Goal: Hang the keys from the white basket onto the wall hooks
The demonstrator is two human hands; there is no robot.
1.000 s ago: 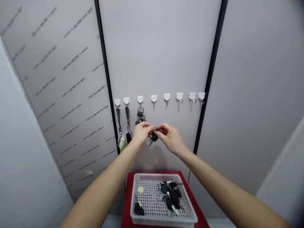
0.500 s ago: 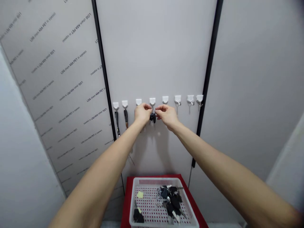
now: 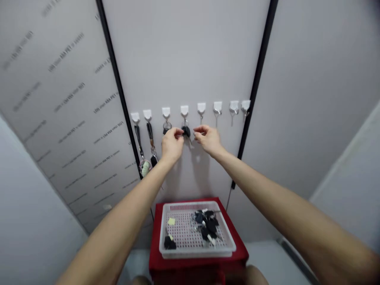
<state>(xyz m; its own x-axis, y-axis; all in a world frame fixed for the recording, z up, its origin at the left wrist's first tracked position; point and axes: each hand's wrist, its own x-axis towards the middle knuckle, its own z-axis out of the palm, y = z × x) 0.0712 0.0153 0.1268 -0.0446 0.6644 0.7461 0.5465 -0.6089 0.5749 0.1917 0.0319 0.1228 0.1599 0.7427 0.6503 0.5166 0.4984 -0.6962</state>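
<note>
A ring of black-headed keys (image 3: 186, 131) hangs from the fourth white hook (image 3: 184, 110) on the wall panel, its blade tilted to the right. My left hand (image 3: 172, 145) is just left of these keys, fingers curled with a small gap between thumb and forefinger. Its fingertips are beside the key heads; whether they touch is unclear. To the right of the keys is my right hand (image 3: 210, 141), thumb and forefinger slightly apart, with nothing visible between them. Another key ring (image 3: 167, 126) hangs on the third hook, partly covered by my left hand.
Two dark straps (image 3: 150, 132) with keys hang at the left. More white hooks (image 3: 217, 107) continue to the right. Below, a white perforated basket (image 3: 196, 253) holds black-headed keys (image 3: 208, 225) and a yellow slip (image 3: 171, 221), on a red-covered stand (image 3: 154, 257).
My view has tilted, so more of the red stand shows. Both hands have moved down from the fourth hook and drawn apart slightly, leaving the keys hanging there.
</note>
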